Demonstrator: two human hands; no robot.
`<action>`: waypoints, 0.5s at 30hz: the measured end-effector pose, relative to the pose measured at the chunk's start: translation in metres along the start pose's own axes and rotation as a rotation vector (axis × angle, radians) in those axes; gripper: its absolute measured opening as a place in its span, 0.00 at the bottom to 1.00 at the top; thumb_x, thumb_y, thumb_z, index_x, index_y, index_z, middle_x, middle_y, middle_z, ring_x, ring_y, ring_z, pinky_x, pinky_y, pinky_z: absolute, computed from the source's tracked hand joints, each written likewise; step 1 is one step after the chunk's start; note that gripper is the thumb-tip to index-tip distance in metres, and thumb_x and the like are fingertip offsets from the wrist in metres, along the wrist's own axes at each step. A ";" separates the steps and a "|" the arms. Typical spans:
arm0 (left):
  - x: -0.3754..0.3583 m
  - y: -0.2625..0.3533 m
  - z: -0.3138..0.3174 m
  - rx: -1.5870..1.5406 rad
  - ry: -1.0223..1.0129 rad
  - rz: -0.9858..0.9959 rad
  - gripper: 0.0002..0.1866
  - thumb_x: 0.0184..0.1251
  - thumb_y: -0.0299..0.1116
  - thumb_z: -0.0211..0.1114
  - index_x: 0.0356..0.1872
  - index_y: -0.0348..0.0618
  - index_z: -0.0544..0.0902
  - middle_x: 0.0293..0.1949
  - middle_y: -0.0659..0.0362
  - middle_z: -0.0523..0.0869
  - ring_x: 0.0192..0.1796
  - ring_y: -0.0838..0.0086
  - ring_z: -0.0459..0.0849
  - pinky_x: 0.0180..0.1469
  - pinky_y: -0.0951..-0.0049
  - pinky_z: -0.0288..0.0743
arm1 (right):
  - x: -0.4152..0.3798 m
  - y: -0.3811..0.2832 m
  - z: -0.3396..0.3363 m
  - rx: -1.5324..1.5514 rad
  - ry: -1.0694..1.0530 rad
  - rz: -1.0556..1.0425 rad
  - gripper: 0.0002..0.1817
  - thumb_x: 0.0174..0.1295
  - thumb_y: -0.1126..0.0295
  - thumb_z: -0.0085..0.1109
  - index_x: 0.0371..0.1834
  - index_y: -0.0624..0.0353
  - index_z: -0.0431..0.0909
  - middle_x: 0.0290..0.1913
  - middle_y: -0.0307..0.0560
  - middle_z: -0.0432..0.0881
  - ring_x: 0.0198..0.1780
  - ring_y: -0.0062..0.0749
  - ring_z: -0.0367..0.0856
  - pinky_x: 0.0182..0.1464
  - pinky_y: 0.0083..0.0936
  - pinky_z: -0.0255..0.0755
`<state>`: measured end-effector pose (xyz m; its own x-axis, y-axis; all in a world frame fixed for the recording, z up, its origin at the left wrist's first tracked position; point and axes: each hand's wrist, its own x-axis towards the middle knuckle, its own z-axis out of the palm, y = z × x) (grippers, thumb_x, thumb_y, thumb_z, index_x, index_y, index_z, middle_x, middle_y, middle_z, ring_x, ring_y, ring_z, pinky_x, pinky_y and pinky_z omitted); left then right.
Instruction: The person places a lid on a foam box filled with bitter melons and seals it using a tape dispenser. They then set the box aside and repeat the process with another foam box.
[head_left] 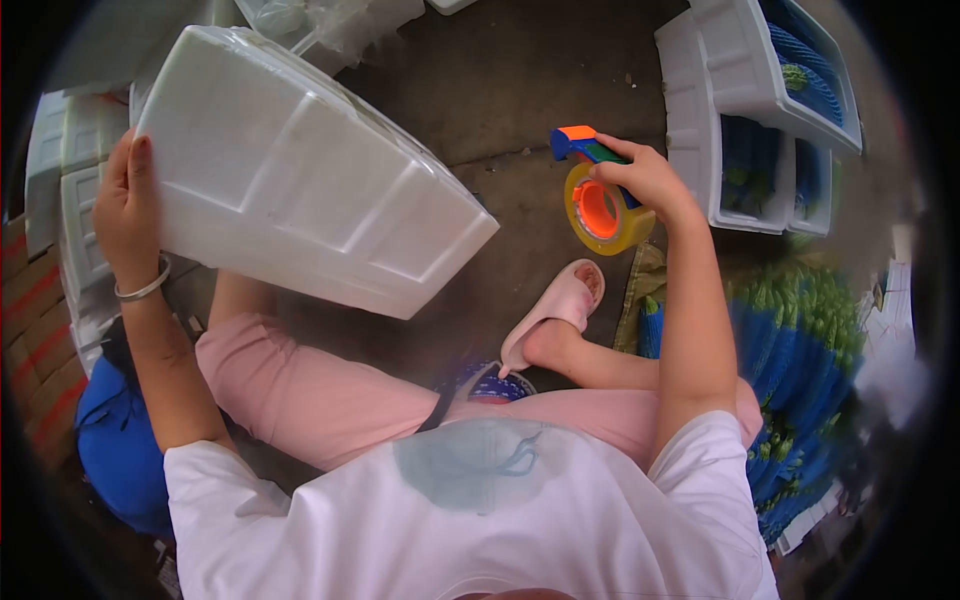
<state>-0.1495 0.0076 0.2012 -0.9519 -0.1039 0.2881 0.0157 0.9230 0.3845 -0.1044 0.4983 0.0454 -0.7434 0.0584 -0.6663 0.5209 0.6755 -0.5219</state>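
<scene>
My left hand grips the edge of a large white foam box, which is tilted in front of my left leg. The fingers lie along its side, and a bracelet circles that wrist. In my right hand is a tape dispenser with a blue and orange head. A roll of yellowish clear tape on an orange hub sits in it. The dispenser is held to the right of the box, apart from it.
White foam boxes holding blue-netted green produce stand at the right. More netted green vegetables lie by my right leg. White boxes, brown cartons and a blue item are at the left. Clear plastic lies at the top.
</scene>
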 end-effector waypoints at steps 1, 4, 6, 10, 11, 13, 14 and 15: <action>-0.017 0.025 -0.005 -0.020 -0.007 0.026 0.24 0.70 0.49 0.56 0.52 0.38 0.80 0.42 0.56 0.85 0.43 0.78 0.79 0.48 0.80 0.70 | -0.027 -0.002 -0.022 0.281 -0.005 -0.042 0.37 0.43 0.57 0.65 0.61 0.54 0.74 0.46 0.50 0.83 0.49 0.31 0.80 0.52 0.25 0.70; -0.070 0.079 -0.017 -0.108 0.013 0.200 0.21 0.69 0.44 0.58 0.55 0.40 0.79 0.47 0.51 0.84 0.49 0.70 0.82 0.54 0.74 0.71 | -0.087 -0.014 -0.050 0.859 0.042 -0.257 0.33 0.52 0.63 0.58 0.64 0.62 0.69 0.45 0.48 0.81 0.47 0.30 0.80 0.54 0.25 0.71; -0.107 0.087 -0.009 -0.380 0.160 0.284 0.23 0.70 0.42 0.57 0.60 0.39 0.73 0.53 0.48 0.79 0.55 0.66 0.78 0.60 0.70 0.67 | -0.104 -0.017 -0.043 1.163 -0.148 -0.511 0.28 0.55 0.60 0.53 0.57 0.64 0.72 0.42 0.48 0.79 0.45 0.32 0.80 0.54 0.28 0.73; -0.164 0.107 0.000 -1.166 0.223 -0.069 0.36 0.68 0.40 0.55 0.71 0.37 0.51 0.71 0.45 0.58 0.74 0.56 0.50 0.73 0.60 0.42 | -0.155 -0.096 0.011 1.391 -0.178 -0.770 0.27 0.59 0.49 0.45 0.50 0.61 0.74 0.44 0.47 0.80 0.42 0.31 0.78 0.46 0.27 0.75; -0.175 0.114 -0.001 -1.030 0.103 0.004 0.37 0.65 0.38 0.57 0.71 0.36 0.51 0.70 0.45 0.58 0.75 0.54 0.48 0.73 0.60 0.42 | -0.163 -0.106 0.017 1.478 -0.251 -0.873 0.28 0.60 0.48 0.43 0.51 0.60 0.74 0.45 0.47 0.80 0.44 0.31 0.79 0.47 0.28 0.75; -0.189 0.134 -0.007 -0.648 -0.104 0.189 0.43 0.56 0.32 0.63 0.71 0.33 0.51 0.70 0.46 0.60 0.75 0.49 0.43 0.73 0.58 0.41 | -0.177 -0.111 0.018 1.475 -0.309 -0.890 0.27 0.60 0.48 0.42 0.50 0.59 0.74 0.46 0.46 0.80 0.46 0.32 0.79 0.49 0.28 0.74; -0.193 0.150 -0.006 -0.615 -0.198 0.275 0.45 0.51 0.28 0.64 0.71 0.34 0.51 0.70 0.45 0.58 0.75 0.45 0.41 0.73 0.57 0.41 | -0.185 -0.112 0.018 1.491 -0.349 -0.892 0.26 0.61 0.48 0.42 0.50 0.58 0.75 0.47 0.45 0.80 0.48 0.32 0.79 0.50 0.28 0.74; -0.202 0.170 0.004 -0.756 -0.247 0.309 0.44 0.52 0.28 0.63 0.71 0.34 0.50 0.71 0.44 0.55 0.74 0.42 0.41 0.73 0.56 0.42 | -0.197 -0.112 0.016 1.564 -0.222 -0.772 0.27 0.59 0.50 0.43 0.49 0.62 0.75 0.47 0.48 0.79 0.50 0.34 0.77 0.55 0.30 0.71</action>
<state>0.0444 0.1867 0.2050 -0.9092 0.2771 0.3108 0.4022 0.3916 0.8276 -0.0099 0.3995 0.2263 -0.9958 -0.0881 -0.0261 0.0856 -0.7866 -0.6114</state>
